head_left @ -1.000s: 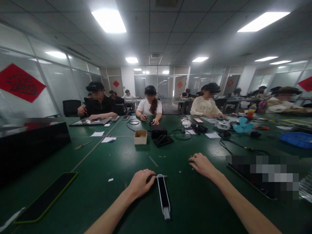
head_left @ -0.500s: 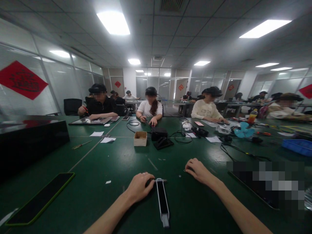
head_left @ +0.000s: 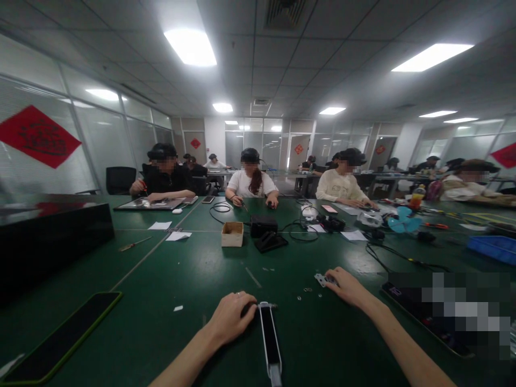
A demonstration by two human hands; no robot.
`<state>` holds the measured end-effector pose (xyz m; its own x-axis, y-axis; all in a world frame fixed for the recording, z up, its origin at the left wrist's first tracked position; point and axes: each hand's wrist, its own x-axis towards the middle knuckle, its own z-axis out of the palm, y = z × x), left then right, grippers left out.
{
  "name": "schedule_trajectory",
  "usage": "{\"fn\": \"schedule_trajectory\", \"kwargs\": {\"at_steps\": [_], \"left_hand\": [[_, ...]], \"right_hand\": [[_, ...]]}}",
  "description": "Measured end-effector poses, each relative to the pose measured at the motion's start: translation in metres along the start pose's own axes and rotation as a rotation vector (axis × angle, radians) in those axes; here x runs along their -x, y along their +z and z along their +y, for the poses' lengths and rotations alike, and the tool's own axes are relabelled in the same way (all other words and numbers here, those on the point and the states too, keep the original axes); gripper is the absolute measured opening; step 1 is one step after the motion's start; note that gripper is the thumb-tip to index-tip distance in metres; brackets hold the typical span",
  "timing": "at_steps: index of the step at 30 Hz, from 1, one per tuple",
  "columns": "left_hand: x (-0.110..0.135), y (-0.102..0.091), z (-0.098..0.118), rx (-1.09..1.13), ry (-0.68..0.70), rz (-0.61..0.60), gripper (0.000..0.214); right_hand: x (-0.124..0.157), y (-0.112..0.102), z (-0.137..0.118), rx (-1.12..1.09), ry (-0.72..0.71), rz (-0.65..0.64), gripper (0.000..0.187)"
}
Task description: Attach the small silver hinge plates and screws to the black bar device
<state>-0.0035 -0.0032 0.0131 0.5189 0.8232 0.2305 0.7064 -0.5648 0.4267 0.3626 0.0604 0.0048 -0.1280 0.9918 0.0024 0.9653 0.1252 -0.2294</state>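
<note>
My left hand (head_left: 233,319) rests on the green table, fingers curled and closed at the left end of a metal pin (head_left: 272,306). That pin crosses the top of a long, narrow white-framed piece with a dark middle (head_left: 270,336) and a grey lower end. To the right, my right hand (head_left: 345,286) has its fingertips closed on a small silver metal plate with holes (head_left: 321,280); its fingers partly cover the plate. Several small rings lie just left of that hand, one ring (head_left: 299,298) among them.
A dark phone-like slab with a green edge (head_left: 60,341) lies left; another dark device (head_left: 427,317), partly pixelated, lies right. Ahead are a small open box (head_left: 232,235), black boxes (head_left: 264,226), cables and a blue fan (head_left: 404,219). Co-workers sit across the table.
My right hand has moved right, and the metal plate and more small rings now show beside it. The left hand stays at the pin. The view has tilted up slightly.
</note>
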Motion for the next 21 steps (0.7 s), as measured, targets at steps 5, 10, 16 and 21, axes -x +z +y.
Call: {"fn": "schedule_trajectory", "kwargs": {"at_steps": [5, 10, 16, 21], "left_hand": [[0.001, -0.001, 0.001, 0.014, 0.005, 0.005, 0.028], [0.001, -0.002, 0.002, 0.015, -0.017, -0.001, 0.027], [0.002, -0.002, 0.003, -0.006, -0.014, 0.005, 0.025], [0.002, 0.0, 0.002, -0.017, -0.001, 0.026, 0.024]], "right_hand": [[0.004, -0.004, -0.005, -0.011, -0.034, 0.036, 0.024], [0.007, -0.004, -0.009, 0.0, -0.022, 0.067, 0.025], [0.004, 0.0, -0.017, 0.055, 0.0, 0.125, 0.026], [-0.002, 0.008, -0.014, 0.091, 0.022, 0.152, 0.024]]}}
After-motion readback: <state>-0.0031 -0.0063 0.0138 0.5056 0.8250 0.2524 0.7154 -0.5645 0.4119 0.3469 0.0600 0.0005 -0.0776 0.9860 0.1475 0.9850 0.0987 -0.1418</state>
